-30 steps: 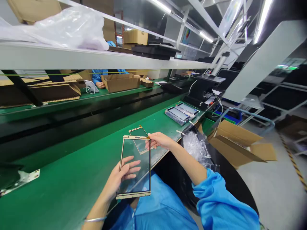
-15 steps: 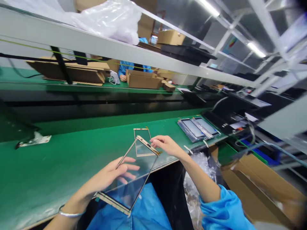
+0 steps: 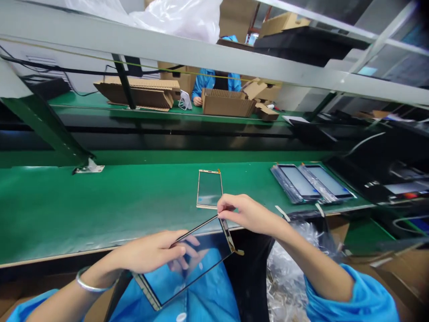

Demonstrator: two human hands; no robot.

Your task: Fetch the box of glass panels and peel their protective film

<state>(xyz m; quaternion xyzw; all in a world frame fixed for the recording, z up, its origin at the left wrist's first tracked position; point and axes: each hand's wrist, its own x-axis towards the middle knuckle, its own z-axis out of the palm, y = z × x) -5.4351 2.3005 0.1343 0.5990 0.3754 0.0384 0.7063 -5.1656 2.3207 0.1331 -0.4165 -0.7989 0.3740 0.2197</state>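
I hold a gold-framed glass panel (image 3: 197,264) tilted over my lap, in front of the green bench (image 3: 100,210). My left hand (image 3: 154,250) grips its left edge, fingers wrapped under the glass. My right hand (image 3: 244,212) pinches the panel's top right corner, fingers closed. A second gold-framed glass panel (image 3: 209,188) lies flat on the bench just beyond my right hand.
Two stacks of screens (image 3: 311,181) lie at the bench's right. Crumpled clear plastic (image 3: 288,264) fills a bin by my right arm. Across the conveyor, another person in blue (image 3: 214,82) sits behind cardboard boxes (image 3: 228,103). A shelf (image 3: 201,51) runs overhead.
The panel in my hands has tipped from nearly upright to almost flat and come lower toward my lap. My view has swung left, facing the bench squarely.
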